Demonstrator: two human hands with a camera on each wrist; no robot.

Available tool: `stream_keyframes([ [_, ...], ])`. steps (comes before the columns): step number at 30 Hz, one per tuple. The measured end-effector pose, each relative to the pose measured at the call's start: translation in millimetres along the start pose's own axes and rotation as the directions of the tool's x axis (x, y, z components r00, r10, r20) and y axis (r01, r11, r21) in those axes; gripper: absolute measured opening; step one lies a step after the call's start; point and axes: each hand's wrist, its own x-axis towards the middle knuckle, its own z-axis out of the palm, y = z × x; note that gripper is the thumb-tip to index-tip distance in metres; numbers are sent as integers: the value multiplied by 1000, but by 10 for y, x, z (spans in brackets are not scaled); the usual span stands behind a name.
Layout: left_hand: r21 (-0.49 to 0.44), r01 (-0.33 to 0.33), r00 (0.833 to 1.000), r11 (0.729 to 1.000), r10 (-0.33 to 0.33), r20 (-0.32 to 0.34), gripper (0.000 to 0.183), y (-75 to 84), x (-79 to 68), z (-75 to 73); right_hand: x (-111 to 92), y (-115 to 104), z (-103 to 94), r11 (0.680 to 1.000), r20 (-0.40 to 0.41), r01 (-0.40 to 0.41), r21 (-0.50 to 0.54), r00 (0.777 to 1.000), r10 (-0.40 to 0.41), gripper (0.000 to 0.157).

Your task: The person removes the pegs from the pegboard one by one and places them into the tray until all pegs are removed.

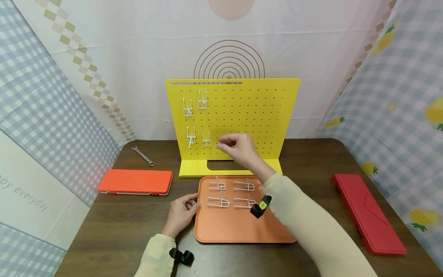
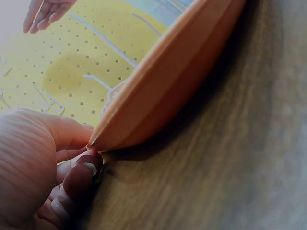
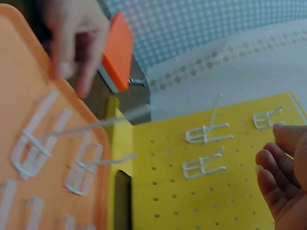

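A yellow pegboard (image 1: 263, 104) stands upright, with several white wire hooks (image 1: 206, 144) hung on its left part. My right hand (image 1: 240, 149) is in the air before the board, just right of the lower hooks. Its fingers are loosely bent, and in the right wrist view nothing shows between them. In front of the board lies an orange tray (image 1: 238, 230) bearing several more wire hooks (image 1: 224, 202); my right forearm covers part of its right side. At the tray's left rim, my left hand (image 1: 180, 214) pinches the edge between thumb and fingers.
Left of the board are a wrench (image 1: 142, 156) and a closed orange case (image 1: 136, 181). A red case (image 1: 370, 215) lies at the table's right side. Patterned cloth (image 1: 138, 77) hangs behind and at both sides of the brown table (image 1: 114, 234).
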Motion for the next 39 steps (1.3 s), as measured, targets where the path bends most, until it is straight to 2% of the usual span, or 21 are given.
stream_keyframes([
  [3, -1, -3, 1000, 1000, 3, 0, 27, 3, 0, 1, 213, -76, -90, 1000, -44, -2, 18, 999, 2, 23],
  [8, 0, -7, 1000, 1000, 7, -1, 27, 11, -2, -2, 490, -266, -193, 1000, -115, -6, -18, 993, 4, 26],
  [15, 6, -20, 1000, 1000, 20, -7, 27, 9, 0, 3, 732, -512, -238, 998, -133, -8, -64, 991, -1, 29],
  [23, 10, -13, 1000, 1000, 13, -15, 28, -23, 7, 15, 900, -626, -170, 993, -103, -41, -107, 994, 30, 32],
  [31, 13, -4, 1000, 1000, 4, -11, 28, -10, 1, 6, 995, -679, -94, 997, -68, -65, -40, 996, 62, 28],
  [39, 11, -9, 1000, 1000, 9, -3, 28, -29, 5, 11, 996, -620, -74, 994, -46, -110, 6, 993, 110, 25],
])
